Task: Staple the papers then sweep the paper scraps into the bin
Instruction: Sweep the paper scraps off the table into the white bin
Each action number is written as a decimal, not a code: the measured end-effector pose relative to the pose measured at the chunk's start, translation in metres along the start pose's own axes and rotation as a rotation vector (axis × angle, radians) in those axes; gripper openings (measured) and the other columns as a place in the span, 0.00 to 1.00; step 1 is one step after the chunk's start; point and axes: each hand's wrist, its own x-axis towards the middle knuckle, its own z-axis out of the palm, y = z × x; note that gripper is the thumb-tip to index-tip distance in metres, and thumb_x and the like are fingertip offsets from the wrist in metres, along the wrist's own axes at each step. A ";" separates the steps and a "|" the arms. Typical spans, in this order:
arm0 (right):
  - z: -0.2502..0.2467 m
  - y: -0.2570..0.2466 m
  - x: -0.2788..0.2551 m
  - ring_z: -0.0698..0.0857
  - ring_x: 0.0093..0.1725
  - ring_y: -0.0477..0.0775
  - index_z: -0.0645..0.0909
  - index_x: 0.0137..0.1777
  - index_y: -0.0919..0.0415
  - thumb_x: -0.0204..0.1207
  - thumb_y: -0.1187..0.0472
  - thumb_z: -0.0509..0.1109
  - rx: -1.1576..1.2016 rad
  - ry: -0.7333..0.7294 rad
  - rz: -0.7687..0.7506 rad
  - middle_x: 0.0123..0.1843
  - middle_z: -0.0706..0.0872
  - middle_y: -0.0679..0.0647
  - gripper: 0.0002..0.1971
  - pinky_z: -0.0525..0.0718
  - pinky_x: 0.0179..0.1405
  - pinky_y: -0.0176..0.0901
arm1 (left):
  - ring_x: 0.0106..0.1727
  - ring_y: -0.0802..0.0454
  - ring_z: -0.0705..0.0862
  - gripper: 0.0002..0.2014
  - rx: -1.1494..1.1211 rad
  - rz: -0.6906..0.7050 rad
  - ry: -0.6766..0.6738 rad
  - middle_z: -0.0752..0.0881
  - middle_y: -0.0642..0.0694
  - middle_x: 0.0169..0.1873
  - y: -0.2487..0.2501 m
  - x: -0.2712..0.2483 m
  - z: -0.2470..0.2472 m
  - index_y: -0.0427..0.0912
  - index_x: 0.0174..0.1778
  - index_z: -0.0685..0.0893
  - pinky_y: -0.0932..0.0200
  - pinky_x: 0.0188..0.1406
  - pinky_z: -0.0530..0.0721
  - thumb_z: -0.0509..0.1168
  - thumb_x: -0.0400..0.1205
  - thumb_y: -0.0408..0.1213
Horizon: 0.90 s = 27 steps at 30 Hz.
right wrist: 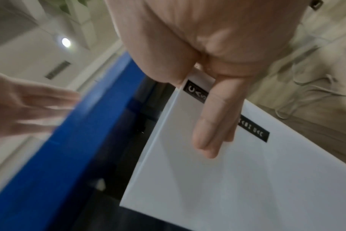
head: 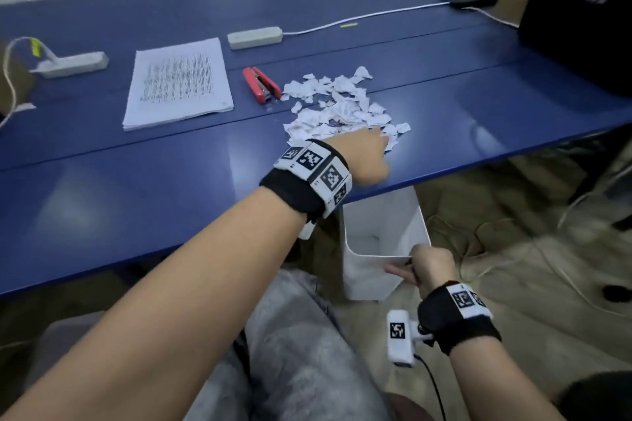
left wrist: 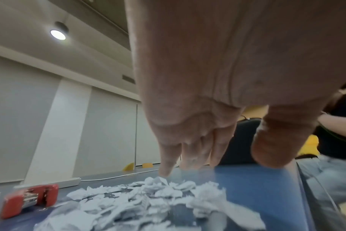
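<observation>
Torn white paper scraps (head: 342, 106) (left wrist: 148, 200) lie heaped on the blue table (head: 171, 181) near its front edge. My left hand (head: 371, 155) (left wrist: 190, 153) is at the near side of the heap, fingers straight and pointing down, tips at the scraps. Just left of the heap lies the red stapler (head: 261, 85) (left wrist: 30, 200), and the stack of printed papers (head: 178, 82) sits further left. Below the table edge my right hand (head: 424, 267) (right wrist: 207, 109) grips the rim of the white bin (head: 383, 243) (right wrist: 237, 187), fingers flat on its outer wall.
Two white power strips (head: 254, 37) (head: 71, 64) with cables lie along the back of the table. A black bag (head: 578, 17) stands at the far right. Cables trail over the floor (head: 513, 267) right of the bin. My grey-trousered lap (head: 294, 335) is below.
</observation>
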 end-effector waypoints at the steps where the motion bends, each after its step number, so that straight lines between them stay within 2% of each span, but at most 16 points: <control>1: -0.006 0.001 -0.002 0.88 0.21 0.56 0.72 0.39 0.65 0.82 0.73 0.59 0.106 0.009 -0.012 0.36 0.81 0.66 0.10 0.89 0.26 0.47 | 0.76 0.38 0.72 0.23 0.010 -0.004 -0.031 0.70 0.37 0.76 0.002 0.003 0.004 0.36 0.71 0.73 0.44 0.72 0.74 0.56 0.79 0.37; 3: -0.012 -0.004 -0.012 0.89 0.25 0.68 0.73 0.40 0.71 0.77 0.78 0.55 0.160 -0.014 0.022 0.29 0.83 0.70 0.08 0.90 0.23 0.54 | 0.79 0.37 0.68 0.24 0.030 -0.010 -0.080 0.65 0.36 0.79 0.001 0.008 0.011 0.36 0.73 0.71 0.41 0.75 0.70 0.53 0.80 0.38; 5: -0.018 -0.006 -0.018 0.88 0.26 0.73 0.73 0.41 0.74 0.73 0.79 0.53 0.182 -0.022 0.000 0.24 0.83 0.70 0.08 0.89 0.20 0.52 | 0.74 0.36 0.71 0.21 0.038 0.006 -0.120 0.69 0.35 0.74 0.002 0.010 0.019 0.37 0.69 0.74 0.42 0.72 0.72 0.52 0.82 0.39; 7: -0.020 -0.008 -0.022 0.89 0.25 0.74 0.74 0.44 0.74 0.73 0.78 0.53 0.186 -0.045 -0.024 0.30 0.83 0.75 0.08 0.87 0.19 0.47 | 0.69 0.36 0.74 0.18 0.047 0.029 -0.125 0.72 0.36 0.69 0.002 0.008 0.026 0.37 0.63 0.76 0.44 0.67 0.74 0.52 0.83 0.41; 8: -0.020 -0.007 -0.025 0.89 0.25 0.74 0.74 0.45 0.74 0.73 0.79 0.53 0.170 -0.064 -0.028 0.33 0.83 0.77 0.09 0.87 0.19 0.46 | 0.70 0.37 0.74 0.17 0.045 0.038 -0.121 0.72 0.36 0.69 0.002 0.006 0.030 0.36 0.62 0.76 0.45 0.67 0.74 0.53 0.83 0.41; 12: -0.021 -0.009 -0.025 0.89 0.24 0.69 0.74 0.48 0.74 0.77 0.78 0.57 0.139 -0.098 -0.046 0.36 0.83 0.76 0.06 0.87 0.21 0.46 | 0.82 0.38 0.62 0.22 0.056 0.063 -0.141 0.58 0.35 0.83 0.005 -0.005 0.035 0.34 0.72 0.70 0.44 0.78 0.67 0.51 0.85 0.42; 15: -0.023 -0.009 -0.027 0.89 0.30 0.68 0.76 0.45 0.72 0.79 0.74 0.60 0.063 -0.095 -0.077 0.39 0.84 0.74 0.04 0.89 0.27 0.48 | 0.83 0.37 0.60 0.23 0.046 0.059 -0.151 0.57 0.35 0.82 0.009 -0.015 0.039 0.32 0.73 0.68 0.42 0.79 0.65 0.50 0.86 0.42; 18: -0.027 -0.005 -0.030 0.89 0.25 0.71 0.75 0.43 0.74 0.74 0.78 0.57 0.100 -0.096 -0.072 0.38 0.84 0.81 0.06 0.88 0.21 0.47 | 0.87 0.38 0.48 0.31 0.062 0.085 -0.197 0.47 0.34 0.86 0.018 -0.028 0.046 0.30 0.83 0.54 0.42 0.85 0.54 0.48 0.86 0.42; 19: -0.028 -0.003 -0.031 0.89 0.25 0.71 0.75 0.44 0.74 0.73 0.80 0.57 0.093 -0.100 -0.080 0.39 0.84 0.83 0.07 0.87 0.20 0.46 | 0.88 0.40 0.44 0.32 0.060 0.087 -0.204 0.43 0.34 0.86 0.022 -0.032 0.049 0.30 0.85 0.49 0.44 0.86 0.51 0.48 0.87 0.42; 21: -0.029 0.001 -0.031 0.90 0.25 0.69 0.76 0.47 0.75 0.74 0.80 0.58 0.058 -0.112 -0.092 0.39 0.84 0.81 0.07 0.87 0.22 0.45 | 0.88 0.42 0.41 0.33 0.054 0.092 -0.200 0.40 0.35 0.86 0.029 -0.040 0.054 0.30 0.85 0.45 0.45 0.87 0.47 0.47 0.87 0.42; 23: -0.031 0.000 -0.034 0.89 0.27 0.73 0.76 0.47 0.76 0.73 0.80 0.57 0.072 -0.112 -0.100 0.38 0.83 0.81 0.08 0.88 0.22 0.49 | 0.88 0.42 0.44 0.32 0.066 0.121 -0.202 0.43 0.34 0.86 0.037 -0.051 0.056 0.30 0.85 0.47 0.45 0.87 0.47 0.47 0.87 0.42; 25: -0.032 0.000 -0.032 0.89 0.29 0.77 0.75 0.45 0.76 0.69 0.80 0.56 0.064 -0.089 -0.094 0.37 0.81 0.83 0.08 0.90 0.23 0.55 | 0.87 0.42 0.51 0.30 0.077 0.186 -0.144 0.51 0.35 0.86 0.044 -0.059 0.052 0.31 0.84 0.54 0.44 0.86 0.51 0.48 0.87 0.42; 27: -0.031 -0.001 -0.030 0.89 0.26 0.72 0.75 0.41 0.75 0.70 0.82 0.59 0.050 -0.076 -0.080 0.31 0.84 0.77 0.06 0.90 0.23 0.51 | 0.83 0.41 0.64 0.26 0.031 0.198 -0.034 0.64 0.35 0.81 0.044 -0.056 0.035 0.33 0.79 0.67 0.46 0.82 0.62 0.50 0.86 0.42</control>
